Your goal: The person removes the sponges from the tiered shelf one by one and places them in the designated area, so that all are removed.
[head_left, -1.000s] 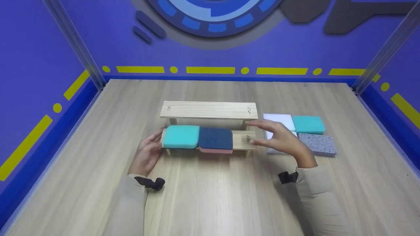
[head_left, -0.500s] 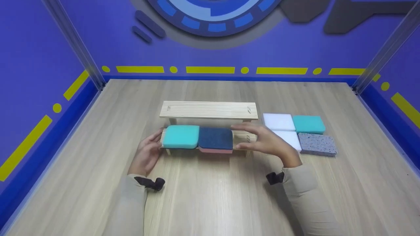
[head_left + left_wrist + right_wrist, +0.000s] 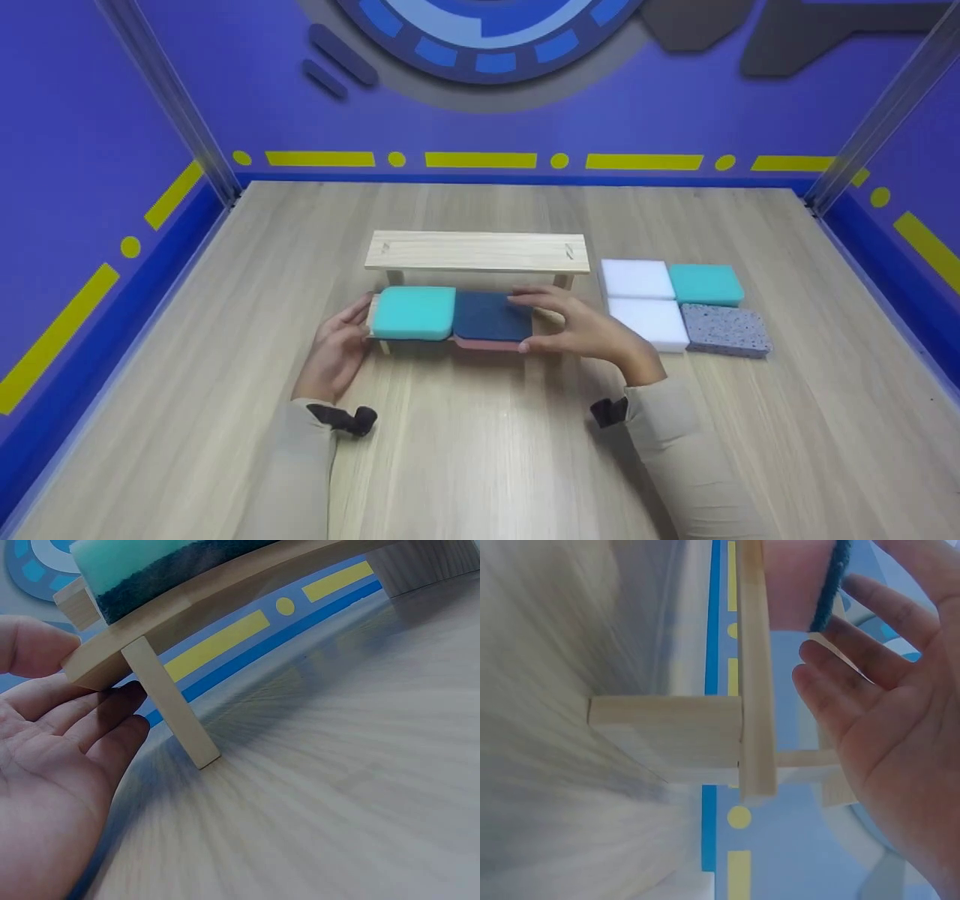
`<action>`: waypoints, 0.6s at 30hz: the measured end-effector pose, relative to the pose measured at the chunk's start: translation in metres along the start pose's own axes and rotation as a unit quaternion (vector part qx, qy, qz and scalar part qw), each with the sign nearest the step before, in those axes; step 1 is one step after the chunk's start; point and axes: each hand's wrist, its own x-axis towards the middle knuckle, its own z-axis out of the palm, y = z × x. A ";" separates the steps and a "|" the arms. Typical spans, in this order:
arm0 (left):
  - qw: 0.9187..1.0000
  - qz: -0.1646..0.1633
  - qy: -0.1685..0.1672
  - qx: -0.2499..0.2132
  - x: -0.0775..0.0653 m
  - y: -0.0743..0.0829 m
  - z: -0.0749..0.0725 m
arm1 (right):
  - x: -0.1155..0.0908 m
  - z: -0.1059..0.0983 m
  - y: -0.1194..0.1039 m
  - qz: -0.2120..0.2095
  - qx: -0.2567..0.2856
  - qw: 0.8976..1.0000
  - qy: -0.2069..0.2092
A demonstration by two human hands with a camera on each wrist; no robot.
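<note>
My left hand (image 3: 336,352) holds the left end of the low wooden shelf (image 3: 187,615), thumb at its edge and fingers below. On this shelf lie two sponges side by side. The left sponge is turquoise (image 3: 414,313), with a dark scouring layer underneath in the left wrist view. Its neighbour is a pink sponge (image 3: 795,585) with its dark blue scouring side up. Around the right end of the pink sponge my right hand (image 3: 585,330) spreads its fingers, thumb tip at the front corner and index finger over the top.
Behind the shelf stands a second wooden plank (image 3: 477,251) on legs. To the right on the table lie two white sponges (image 3: 646,324), a turquoise sponge (image 3: 706,284) and a speckled grey sponge (image 3: 725,330). Blue walls (image 3: 480,127) enclose the table.
My right hand has moved left along the front shelf, from its bare right end to the pink sponge, uncovering the white sponges. The left hand and the sponges have stayed in place.
</note>
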 end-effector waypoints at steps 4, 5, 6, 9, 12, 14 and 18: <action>1.000 0.000 0.002 -0.004 0.000 0.000 0.000 | 0.003 0.004 0.001 -0.005 -0.023 1.000 0.004; 1.000 0.000 0.001 -0.004 0.000 0.000 0.000 | 0.003 0.005 0.001 -0.006 -0.028 1.000 0.006; 1.000 0.000 0.000 -0.004 0.000 0.000 0.000 | 0.004 0.006 0.001 -0.007 -0.034 0.999 0.006; 1.000 0.001 -0.005 -0.004 0.000 -0.001 -0.001 | 0.006 0.008 0.000 -0.001 -0.046 0.999 0.003; 1.000 0.003 -0.008 -0.005 0.000 -0.001 -0.001 | 0.007 0.009 -0.001 0.005 -0.053 0.999 0.001; 1.000 0.004 -0.009 -0.003 0.000 -0.001 -0.001 | 0.008 0.010 -0.001 0.006 -0.057 0.998 0.000; 1.000 0.005 -0.011 0.000 -0.001 0.000 -0.001 | 0.009 0.013 -0.001 0.008 -0.059 0.998 0.002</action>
